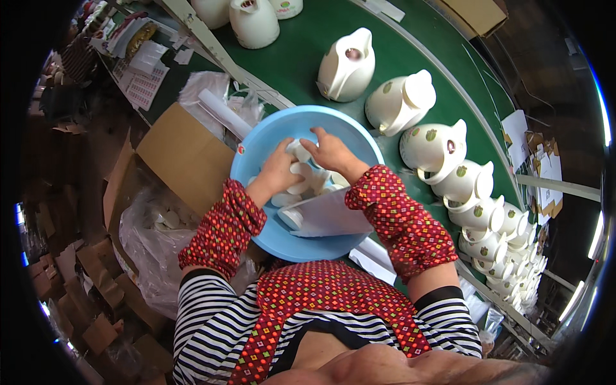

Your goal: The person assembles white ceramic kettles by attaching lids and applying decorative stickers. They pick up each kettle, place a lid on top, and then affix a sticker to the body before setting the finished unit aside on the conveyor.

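In a light blue basin (247,151) lie several small round white caps (292,218). My left hand (277,172) is over the basin, its fingers curled round a white cap (299,173). My right hand (331,153) meets it from the other side. Its fingers close on another small white piece (298,150) between the two hands; the fingers partly hide that piece. A sheet of white paper or card (330,215) leans inside the basin's near right part, over some of the caps.
White jugs (350,67) stand along a green conveyor belt (292,70), several in a row curving down the right side. To the left is an opened cardboard box (186,154) with a clear plastic bag (154,250). Label sheets (144,86) lie on a bench beyond.
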`<state>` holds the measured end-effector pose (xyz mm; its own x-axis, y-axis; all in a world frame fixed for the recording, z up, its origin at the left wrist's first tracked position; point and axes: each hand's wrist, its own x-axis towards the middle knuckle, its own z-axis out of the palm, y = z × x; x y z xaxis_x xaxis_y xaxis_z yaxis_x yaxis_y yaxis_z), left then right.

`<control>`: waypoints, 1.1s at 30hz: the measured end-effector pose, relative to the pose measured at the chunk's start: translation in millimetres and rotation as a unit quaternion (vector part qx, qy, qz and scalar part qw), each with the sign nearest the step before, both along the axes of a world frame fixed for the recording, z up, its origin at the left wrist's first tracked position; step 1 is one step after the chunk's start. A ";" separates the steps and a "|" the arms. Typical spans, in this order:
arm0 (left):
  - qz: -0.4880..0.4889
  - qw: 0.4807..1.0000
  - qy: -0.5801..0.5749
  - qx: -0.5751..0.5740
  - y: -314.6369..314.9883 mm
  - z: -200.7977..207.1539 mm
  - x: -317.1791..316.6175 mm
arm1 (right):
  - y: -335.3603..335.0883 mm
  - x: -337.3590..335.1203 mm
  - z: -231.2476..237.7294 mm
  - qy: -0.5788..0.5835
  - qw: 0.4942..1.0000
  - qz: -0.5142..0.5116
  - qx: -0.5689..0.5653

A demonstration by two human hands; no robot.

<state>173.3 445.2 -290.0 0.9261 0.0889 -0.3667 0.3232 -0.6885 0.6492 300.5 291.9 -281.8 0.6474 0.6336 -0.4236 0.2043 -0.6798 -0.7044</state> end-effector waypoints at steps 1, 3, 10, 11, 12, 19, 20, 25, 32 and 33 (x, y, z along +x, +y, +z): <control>0.005 1.000 -0.009 -0.026 0.6 15.4 0.3 | 7.0 -1.5 0.9 0.071 0.997 -0.025 -0.007; 0.020 0.996 -0.029 -0.082 3.9 45.9 -2.4 | 15.5 -7.1 10.5 0.240 0.965 -0.091 0.061; 0.026 0.951 -0.168 -0.259 -11.9 90.6 31.9 | -20.6 10.5 52.1 0.161 0.907 -0.302 0.244; 0.035 0.935 -0.186 -0.300 -8.2 94.2 46.4 | -37.1 22.8 73.6 0.095 0.917 -0.309 0.234; 0.034 0.925 -0.234 -0.296 -4.8 95.6 68.2 | -58.9 34.9 89.6 0.094 0.907 -0.317 0.261; 0.183 0.913 -0.320 -0.173 11.1 53.6 265.8 | -226.3 76.1 151.8 -0.068 0.901 -0.373 0.210; 0.164 0.937 -0.298 -0.072 7.4 58.4 274.6 | -251.2 78.4 157.0 -0.078 0.907 -0.374 0.178; 0.102 0.936 -0.271 0.199 6.3 14.6 311.4 | -291.0 89.5 175.9 -0.189 0.953 -0.223 -0.076; 0.017 0.885 -0.436 0.162 -75.9 70.4 225.1 | -271.0 109.2 161.3 -0.259 0.952 0.043 -0.159; -0.031 0.868 -0.496 -0.008 -96.3 70.1 207.9 | -271.4 109.7 161.4 -0.264 0.947 0.061 -0.175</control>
<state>381.2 348.9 -220.0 0.7894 0.0299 0.6131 -0.4381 -0.6722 0.5968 410.2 20.5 -120.4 0.7590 0.5970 -0.2597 0.5560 -0.8019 -0.2185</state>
